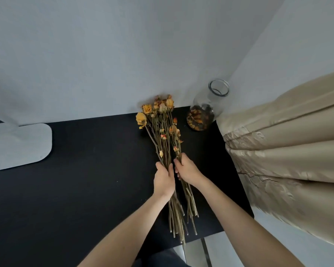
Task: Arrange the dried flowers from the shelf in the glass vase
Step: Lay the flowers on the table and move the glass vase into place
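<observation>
Dried flowers (163, 130): one bunch over the black table (85, 170), heads toward the wall, stems gripped mid-length by left hand (164, 180) and right hand (187, 169), both closed round them. Vase (206, 110): upright in the corner, just right of the heads, apparently holding petals. Curtain (287, 160) beside it; grey stand (17, 145) far left, cut off.

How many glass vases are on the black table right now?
1. The vase stands at the table's far right corner, beside the curtain, just right of the flowers held by both hands. The curtain may hide others.
</observation>
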The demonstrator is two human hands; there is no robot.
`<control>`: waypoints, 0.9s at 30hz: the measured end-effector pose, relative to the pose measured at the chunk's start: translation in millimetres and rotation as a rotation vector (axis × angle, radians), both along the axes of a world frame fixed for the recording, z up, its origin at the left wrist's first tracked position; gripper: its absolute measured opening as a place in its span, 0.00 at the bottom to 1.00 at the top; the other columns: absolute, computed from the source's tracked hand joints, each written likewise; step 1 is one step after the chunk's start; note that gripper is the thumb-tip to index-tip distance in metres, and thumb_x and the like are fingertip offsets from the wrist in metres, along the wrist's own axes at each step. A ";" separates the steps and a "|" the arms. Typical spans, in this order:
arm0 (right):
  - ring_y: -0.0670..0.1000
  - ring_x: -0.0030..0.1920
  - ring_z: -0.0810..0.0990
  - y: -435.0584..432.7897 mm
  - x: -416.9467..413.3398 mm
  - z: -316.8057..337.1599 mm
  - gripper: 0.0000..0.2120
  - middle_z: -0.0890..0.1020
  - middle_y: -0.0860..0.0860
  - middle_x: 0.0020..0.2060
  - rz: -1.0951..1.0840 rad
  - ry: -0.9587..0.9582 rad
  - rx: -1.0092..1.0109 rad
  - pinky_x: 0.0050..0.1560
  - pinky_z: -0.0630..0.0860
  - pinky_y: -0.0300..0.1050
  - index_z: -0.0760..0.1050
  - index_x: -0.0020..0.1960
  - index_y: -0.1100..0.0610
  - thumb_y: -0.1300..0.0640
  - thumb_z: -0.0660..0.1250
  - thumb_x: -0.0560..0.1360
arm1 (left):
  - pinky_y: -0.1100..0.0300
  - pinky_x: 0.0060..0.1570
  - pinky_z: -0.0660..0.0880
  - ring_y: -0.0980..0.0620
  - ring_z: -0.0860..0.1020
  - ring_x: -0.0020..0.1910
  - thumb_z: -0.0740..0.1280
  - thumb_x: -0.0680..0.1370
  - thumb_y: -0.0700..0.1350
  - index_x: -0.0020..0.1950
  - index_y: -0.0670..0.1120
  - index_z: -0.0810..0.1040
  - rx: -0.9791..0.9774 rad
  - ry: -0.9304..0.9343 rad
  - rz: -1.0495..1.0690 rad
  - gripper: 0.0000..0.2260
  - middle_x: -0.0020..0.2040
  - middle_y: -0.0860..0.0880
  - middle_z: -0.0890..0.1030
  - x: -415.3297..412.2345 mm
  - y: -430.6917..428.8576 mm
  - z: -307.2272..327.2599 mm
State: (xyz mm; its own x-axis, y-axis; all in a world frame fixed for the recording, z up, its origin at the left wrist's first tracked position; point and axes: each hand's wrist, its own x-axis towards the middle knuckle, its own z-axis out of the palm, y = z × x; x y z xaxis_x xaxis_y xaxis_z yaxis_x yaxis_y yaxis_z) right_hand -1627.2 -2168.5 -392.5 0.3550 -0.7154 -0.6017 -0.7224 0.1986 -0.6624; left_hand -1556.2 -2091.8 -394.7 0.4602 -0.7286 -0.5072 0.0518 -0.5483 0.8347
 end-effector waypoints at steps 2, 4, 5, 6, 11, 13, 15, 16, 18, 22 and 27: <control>0.44 0.37 0.78 -1.9 -2.7 -7.4 0.08 0.78 0.50 0.41 0.023 0.031 -0.007 0.33 0.72 0.34 0.68 0.57 0.56 0.54 0.54 0.81 | 0.55 0.45 0.76 0.53 0.77 0.43 0.57 0.81 0.46 0.50 0.45 0.64 0.019 -0.035 -0.054 0.05 0.52 0.44 0.78 -0.5 -5.0 -2.2; 0.44 0.39 0.78 -3.5 -6.7 -12.4 0.09 0.78 0.51 0.43 0.046 0.062 -0.017 0.35 0.72 0.36 0.69 0.57 0.57 0.55 0.55 0.81 | 0.54 0.47 0.76 0.49 0.77 0.47 0.56 0.81 0.48 0.52 0.43 0.66 0.081 -0.127 -0.144 0.08 0.54 0.44 0.77 1.5 -8.4 -5.4; 0.45 0.39 0.78 -4.5 -9.0 -14.3 0.09 0.78 0.51 0.43 0.057 0.075 -0.023 0.35 0.72 0.36 0.69 0.56 0.57 0.55 0.55 0.80 | 0.52 0.48 0.75 0.47 0.77 0.50 0.55 0.81 0.50 0.54 0.42 0.67 0.140 -0.219 -0.219 0.12 0.55 0.43 0.77 3.4 -9.2 -7.0; 0.45 0.38 0.78 -5.5 -11.3 -15.8 0.09 0.78 0.50 0.42 0.069 0.087 -0.032 0.35 0.72 0.36 0.69 0.56 0.57 0.54 0.56 0.80 | 0.51 0.50 0.73 0.44 0.76 0.54 0.54 0.81 0.52 0.55 0.41 0.68 0.200 -0.307 -0.292 0.15 0.56 0.42 0.75 5.7 -9.3 -8.6; 0.47 0.46 0.79 -9.2 -20.8 -17.3 0.13 0.79 0.51 0.48 0.109 0.112 -0.099 0.42 0.72 0.37 0.71 0.58 0.58 0.51 0.63 0.77 | 0.51 0.44 0.71 0.42 0.77 0.53 0.52 0.80 0.58 0.59 0.41 0.67 0.319 -0.464 -0.401 0.21 0.58 0.42 0.73 16.0 -7.0 -10.8; 0.48 0.50 0.77 -9.2 -23.6 -16.3 0.16 0.78 0.52 0.51 0.110 0.134 -0.131 0.46 0.71 0.39 0.70 0.60 0.58 0.50 0.64 0.76 | 0.52 0.41 0.70 0.42 0.77 0.52 0.52 0.79 0.60 0.59 0.41 0.66 0.355 -0.517 -0.396 0.23 0.57 0.43 0.74 20.2 -3.9 -10.9; 0.48 0.50 0.75 -9.0 -25.7 -14.8 0.19 0.76 0.52 0.52 0.104 0.161 -0.178 0.47 0.70 0.40 0.70 0.61 0.59 0.48 0.65 0.75 | 0.52 0.40 0.70 0.42 0.78 0.51 0.53 0.78 0.61 0.59 0.41 0.66 0.354 -0.552 -0.391 0.24 0.57 0.43 0.74 25.0 0.6 -12.0; 0.47 0.49 0.73 -8.3 -26.2 -13.8 0.20 0.75 0.52 0.52 0.101 0.178 -0.205 0.48 0.69 0.40 0.70 0.62 0.58 0.48 0.65 0.75 | 0.53 0.39 0.70 0.42 0.78 0.50 0.54 0.78 0.61 0.58 0.41 0.66 0.342 -0.551 -0.380 0.24 0.57 0.44 0.74 27.9 3.2 -13.0; 0.47 0.50 0.73 -6.5 -26.0 -12.8 0.22 0.73 0.51 0.52 0.093 0.201 -0.246 0.49 0.69 0.40 0.69 0.63 0.58 0.46 0.66 0.75 | 0.54 0.39 0.70 0.43 0.78 0.49 0.55 0.78 0.60 0.58 0.41 0.67 0.288 -0.517 -0.357 0.22 0.56 0.45 0.74 33.6 7.4 -16.2; 0.50 0.55 0.75 -3.1 -25.3 -14.4 0.22 0.73 0.50 0.53 0.033 0.196 -0.304 0.51 0.70 0.40 0.70 0.63 0.56 0.45 0.66 0.74 | 0.58 0.38 0.72 0.51 0.75 0.41 0.58 0.79 0.54 0.55 0.44 0.70 0.062 -0.421 -0.294 0.15 0.51 0.47 0.75 47.7 16.3 -23.8; 0.48 0.54 0.75 -7.8 -24.9 -19.4 0.29 0.74 0.52 0.59 -0.036 0.175 -0.413 0.52 0.73 0.42 0.65 0.69 0.57 0.42 0.64 0.74 | 0.63 0.41 0.73 0.54 0.75 0.41 0.60 0.79 0.48 0.52 0.50 0.72 -0.171 -0.373 -0.168 0.04 0.44 0.54 0.75 73.7 31.6 -38.5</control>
State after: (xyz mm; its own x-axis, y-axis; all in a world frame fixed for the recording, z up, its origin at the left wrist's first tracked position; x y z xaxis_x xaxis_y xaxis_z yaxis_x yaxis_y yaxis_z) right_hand -1652.1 -2176.2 -411.9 0.2437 -0.9183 -0.3119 -0.8279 -0.0295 -0.5601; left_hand -1482.4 -2060.3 -433.2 0.4571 -0.8679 -0.1945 -0.3478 -0.3757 0.8590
